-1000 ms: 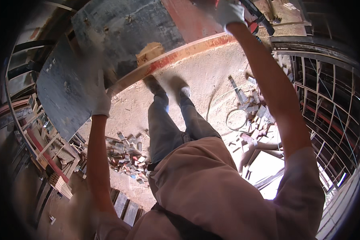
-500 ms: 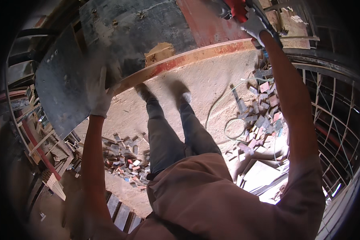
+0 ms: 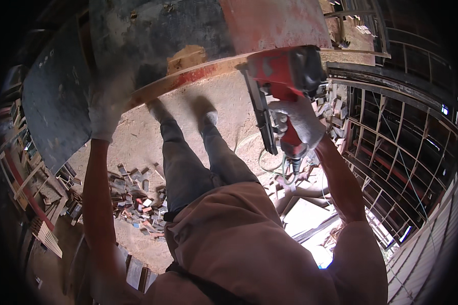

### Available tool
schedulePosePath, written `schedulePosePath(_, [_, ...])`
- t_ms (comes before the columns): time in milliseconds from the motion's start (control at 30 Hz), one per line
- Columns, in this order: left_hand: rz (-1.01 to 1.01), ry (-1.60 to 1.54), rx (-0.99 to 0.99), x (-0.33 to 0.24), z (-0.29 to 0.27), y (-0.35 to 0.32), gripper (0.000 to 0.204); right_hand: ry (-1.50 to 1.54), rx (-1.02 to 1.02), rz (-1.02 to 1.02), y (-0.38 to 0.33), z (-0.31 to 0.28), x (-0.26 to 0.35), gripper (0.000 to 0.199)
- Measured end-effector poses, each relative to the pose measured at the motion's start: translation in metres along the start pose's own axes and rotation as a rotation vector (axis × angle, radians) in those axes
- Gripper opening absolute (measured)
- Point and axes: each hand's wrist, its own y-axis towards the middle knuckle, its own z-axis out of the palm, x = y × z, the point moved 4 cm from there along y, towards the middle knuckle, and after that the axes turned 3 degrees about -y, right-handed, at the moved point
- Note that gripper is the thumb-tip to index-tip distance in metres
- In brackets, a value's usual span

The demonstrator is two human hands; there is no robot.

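Note:
My gloved right hand [image 3: 304, 121] is closed around the handle of a red and black air nail gun [image 3: 275, 68]. The gun's long dark magazine slants down toward me, and its top overlaps the near edge of a panel. That panel is dark grey [image 3: 168, 33] on the left and red [image 3: 275, 23] on the right. A wooden strip [image 3: 203, 73] with red stains runs along the edge facing me. At the strip's left end is my gloved left hand [image 3: 105, 119], its fingers blurred against the dark surface, so their grip is unclear.
Heaps of small wood offcuts [image 3: 142, 203] lie on the dusty floor left of my legs, with more at right. A thin hose [image 3: 262, 162] curls near the gun. Another dark sheet [image 3: 56, 101] leans at left. A metal grid frame [image 3: 397, 147] stands at right.
My right hand has brought the nail gun from the panel's far right corner back toward me and leftward, to the near edge. The left hand stays by the strip's left end.

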Motion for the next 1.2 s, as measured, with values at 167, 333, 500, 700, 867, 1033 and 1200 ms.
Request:
schedulePosePath(167, [-0.004,0.0,0.05,0.007,0.011,-0.004,0.075,0.008,0.005,-0.124,0.013,0.01,-0.003,0.015])
schedulePosePath(333, [0.087,0.076,-0.034,0.004,0.006,-0.007,0.076,0.017,0.039,-0.173,-0.003,0.01,0.007,0.015])
schedulePosePath(500, [0.094,0.103,-0.045,0.002,0.006,-0.005,0.077,-0.125,-0.064,-0.336,0.004,0.01,0.013,0.011])
schedulePosePath(700, [0.084,0.171,-0.049,0.0,0.006,-0.005,0.076,-0.037,-0.01,-0.179,0.004,0.015,0.016,0.007])
schedulePosePath(867, [-0.232,-0.02,0.092,0.015,0.009,-0.015,0.078,-0.001,-0.126,-0.157,0.004,0.017,0.015,0.009])
schedulePosePath(1033, [-0.237,0.043,0.092,0.003,0.0,-0.008,0.083,0.096,-0.014,-0.021,0.001,0.008,0.004,0.014])
schedulePosePath(1200, [-0.181,0.001,0.003,0.011,0.004,-0.013,0.079,0.076,-0.046,-0.118,0.02,0.01,0.015,0.029])
